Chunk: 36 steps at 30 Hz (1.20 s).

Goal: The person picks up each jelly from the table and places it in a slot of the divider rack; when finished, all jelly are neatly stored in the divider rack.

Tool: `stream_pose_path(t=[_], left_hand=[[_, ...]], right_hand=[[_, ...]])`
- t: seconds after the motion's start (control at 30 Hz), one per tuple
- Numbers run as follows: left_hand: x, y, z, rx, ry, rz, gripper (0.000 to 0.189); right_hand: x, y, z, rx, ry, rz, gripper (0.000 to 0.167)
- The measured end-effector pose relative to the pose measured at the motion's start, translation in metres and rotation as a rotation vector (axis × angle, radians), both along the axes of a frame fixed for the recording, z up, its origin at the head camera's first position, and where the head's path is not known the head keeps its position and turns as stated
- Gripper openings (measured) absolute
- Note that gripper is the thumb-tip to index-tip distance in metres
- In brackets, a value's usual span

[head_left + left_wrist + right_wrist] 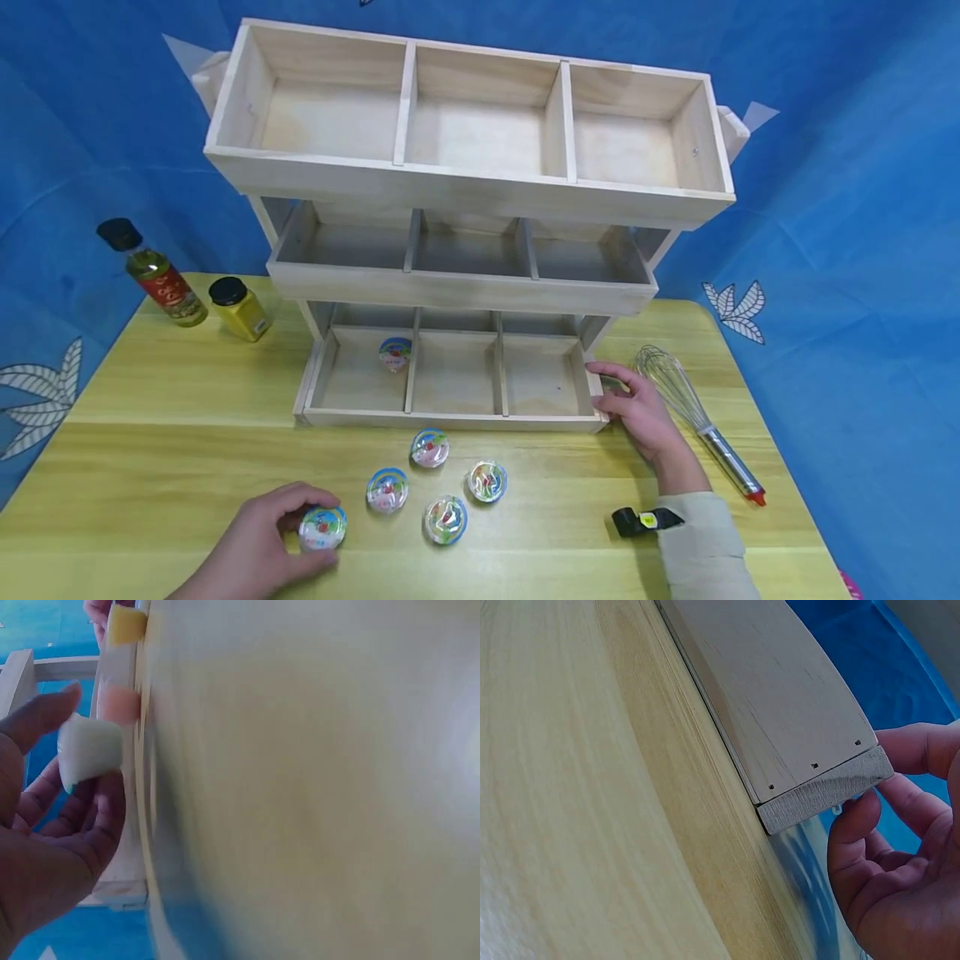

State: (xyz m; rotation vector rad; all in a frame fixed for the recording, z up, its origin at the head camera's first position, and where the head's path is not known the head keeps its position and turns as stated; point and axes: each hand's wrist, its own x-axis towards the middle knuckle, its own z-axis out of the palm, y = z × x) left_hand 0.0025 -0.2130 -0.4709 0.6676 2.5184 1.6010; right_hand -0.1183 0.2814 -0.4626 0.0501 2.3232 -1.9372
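My left hand (pixel 262 542) has its thumb and curled fingers around a jelly cup (pixel 323 528) with a printed lid, low over the table's front left. In the left wrist view that jelly cup (pixel 90 750) shows its whitish side. Several more jelly cups, one of them a jelly cup (pixel 445 520) with a shiny lid, stand just to the right. Another jelly cup (pixel 394 353) sits in the left compartment of the bottom tier of a three-tier wooden rack (pixel 450 422). My right hand (pixel 637 412) grips that tier's right end, fingers at its corner (pixel 825 791).
A whisk (pixel 693 408) lies right of the rack, beside my right forearm. A black strap-like item (pixel 633 522) is near the right sleeve. At the back left stand an oil bottle (pixel 161 279) and a yellow jar (pixel 242 310) with a black lid. Blue cloth (pixel 840 208) hangs behind.
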Motion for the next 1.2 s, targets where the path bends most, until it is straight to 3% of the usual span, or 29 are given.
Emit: stream_pose_path(t=[0.27,0.63,0.9,1.1,1.2], left_hand=[[-0.018,0.002,0.018,0.045,0.065,-0.001,0.048],[-0.057,0.016,0.048,0.014,0.136,0.089,0.047],[-0.097,0.027,0.059,-0.012,0.086,0.097,0.044],[-0.128,0.031,0.06,-0.047,0.059,0.101,0.046],[-0.142,0.034,0.057,-0.061,0.01,0.075,0.047]], right_hand=[[0.0,0.002,-0.001,0.002,-0.004,0.003,0.051],[-0.002,0.002,-0.002,0.0,-0.004,0.005,0.05],[-0.001,0.002,-0.002,0.008,-0.006,0.001,0.05],[0.0,0.002,0.0,0.008,-0.015,0.004,0.051],[-0.001,0.002,0.001,0.004,-0.016,0.01,0.052]])
